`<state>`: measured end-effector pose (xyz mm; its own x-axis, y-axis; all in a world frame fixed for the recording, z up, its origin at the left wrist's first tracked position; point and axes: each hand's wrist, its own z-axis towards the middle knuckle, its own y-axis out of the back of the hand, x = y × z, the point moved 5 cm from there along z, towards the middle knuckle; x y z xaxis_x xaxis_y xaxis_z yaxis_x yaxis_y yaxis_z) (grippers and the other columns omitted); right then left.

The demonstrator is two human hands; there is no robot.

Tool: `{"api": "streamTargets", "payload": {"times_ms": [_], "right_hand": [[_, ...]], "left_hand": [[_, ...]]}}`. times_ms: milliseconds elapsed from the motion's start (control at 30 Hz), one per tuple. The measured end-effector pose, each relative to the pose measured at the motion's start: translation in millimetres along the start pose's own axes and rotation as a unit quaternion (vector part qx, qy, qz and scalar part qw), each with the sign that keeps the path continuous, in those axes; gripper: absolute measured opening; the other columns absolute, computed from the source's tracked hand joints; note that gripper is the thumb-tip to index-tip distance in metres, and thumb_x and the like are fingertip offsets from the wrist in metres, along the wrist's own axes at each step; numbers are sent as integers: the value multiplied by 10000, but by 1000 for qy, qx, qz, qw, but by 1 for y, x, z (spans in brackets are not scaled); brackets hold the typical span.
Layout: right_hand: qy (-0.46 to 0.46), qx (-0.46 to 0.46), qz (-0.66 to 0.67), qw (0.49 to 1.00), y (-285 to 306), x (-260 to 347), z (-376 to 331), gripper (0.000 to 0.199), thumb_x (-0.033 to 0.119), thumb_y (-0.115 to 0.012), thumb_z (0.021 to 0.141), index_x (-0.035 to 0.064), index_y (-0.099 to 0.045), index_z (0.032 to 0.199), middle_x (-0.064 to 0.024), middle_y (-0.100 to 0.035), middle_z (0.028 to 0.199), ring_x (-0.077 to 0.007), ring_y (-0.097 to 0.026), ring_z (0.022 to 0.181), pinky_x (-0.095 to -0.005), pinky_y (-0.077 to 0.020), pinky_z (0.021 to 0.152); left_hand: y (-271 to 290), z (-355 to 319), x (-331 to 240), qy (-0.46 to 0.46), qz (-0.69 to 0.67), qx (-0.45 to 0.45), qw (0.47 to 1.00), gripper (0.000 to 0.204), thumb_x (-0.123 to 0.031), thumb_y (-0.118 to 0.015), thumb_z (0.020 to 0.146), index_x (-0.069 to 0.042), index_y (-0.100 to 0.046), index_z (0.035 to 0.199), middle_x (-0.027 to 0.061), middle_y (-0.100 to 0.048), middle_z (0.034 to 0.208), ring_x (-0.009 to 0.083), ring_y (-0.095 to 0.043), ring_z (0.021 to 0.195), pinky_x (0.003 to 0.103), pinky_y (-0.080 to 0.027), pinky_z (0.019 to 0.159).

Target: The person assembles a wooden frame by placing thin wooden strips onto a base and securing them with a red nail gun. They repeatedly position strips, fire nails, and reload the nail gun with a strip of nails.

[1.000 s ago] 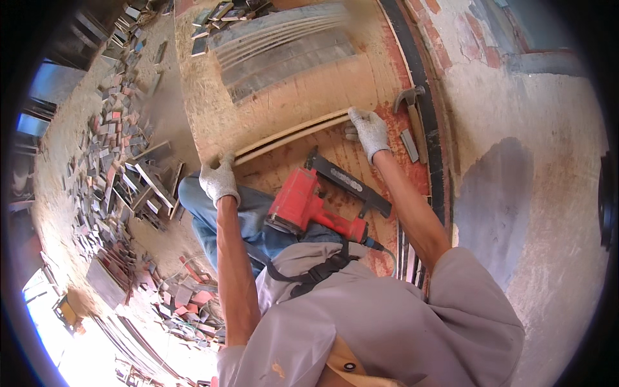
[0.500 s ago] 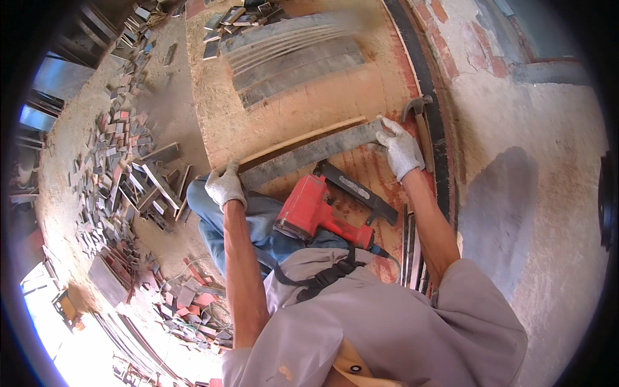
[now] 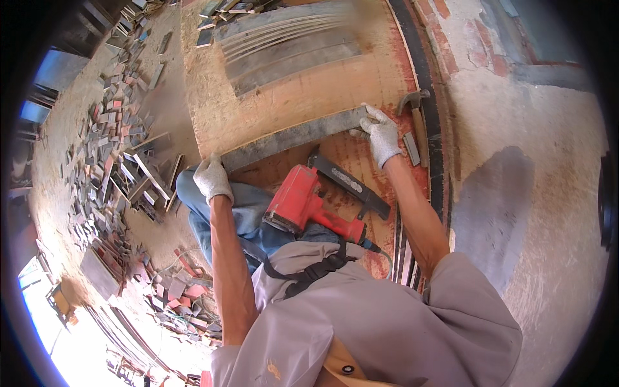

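Note:
A long, narrow grey wooden strip point(image 3: 293, 137) lies crosswise in front of me, with a thin light edge showing along its far side. My left hand point(image 3: 213, 178), in a whitish work glove, is closed on its left end beside my knee. At the right end, my right hand point(image 3: 382, 134), gloved the same way, grips the strip with thumb and fingers. Closer to my body, a red and black nail gun point(image 3: 303, 200) rests by my lap, its hose running off at the handle. A claw hammer point(image 3: 418, 122) lies just right of my right hand.
Several grey strips point(image 3: 290, 51) lie side by side on the wooden board point(image 3: 258, 116) farther off. A small grey block point(image 3: 411, 148) is by the hammer. Scattered offcuts point(image 3: 109, 142) cover the floor at left. A plastered wall point(image 3: 548, 161) bounds the right side.
The grey strip has moved away from me, closing the gap to the light strip behind it. Both hands moved with it, slightly left. The small block beside the hammer has come into view.

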<state>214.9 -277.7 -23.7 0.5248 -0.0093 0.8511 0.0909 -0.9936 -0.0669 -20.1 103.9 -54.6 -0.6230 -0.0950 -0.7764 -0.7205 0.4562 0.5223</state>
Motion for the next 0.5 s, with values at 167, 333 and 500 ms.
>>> {"api": "streamTargets", "payload": {"times_ms": [167, 333, 500], "right_hand": [[13, -26, -33, 999, -2, -5, 1, 417, -71, -585, 997, 5, -620, 1405, -139, -673, 1268, -228, -720, 1015, -350, -688, 770], [25, -23, -30, 999, 2, -15, 7, 396, -21, -685, 962, -14, -660, 1357, -107, -717, 1181, -173, -706, 978, -318, -647, 776], [116, -71, -166, 977, 1, -9, 12, 282, 12, -752, 934, -31, -743, 1213, -82, -754, 1135, -116, -683, 925, -259, -570, 824]], "left_hand": [[-3, -19, -12, -30, 24, 45, 998, 379, -242, -824, 873, 50, -777, 1110, 139, -793, 943, 182, -703, 842, 331, -548, 816], [1, -25, -16, -60, 38, 74, 995, 475, -188, -843, 838, 59, -734, 1229, 196, -781, 1122, 233, -746, 1013, 326, -559, 933], [4, -24, -18, -57, 17, 50, 997, 417, -153, -847, 818, 33, -763, 1183, 173, -799, 1044, 209, -750, 938, 320, -569, 876]]}}
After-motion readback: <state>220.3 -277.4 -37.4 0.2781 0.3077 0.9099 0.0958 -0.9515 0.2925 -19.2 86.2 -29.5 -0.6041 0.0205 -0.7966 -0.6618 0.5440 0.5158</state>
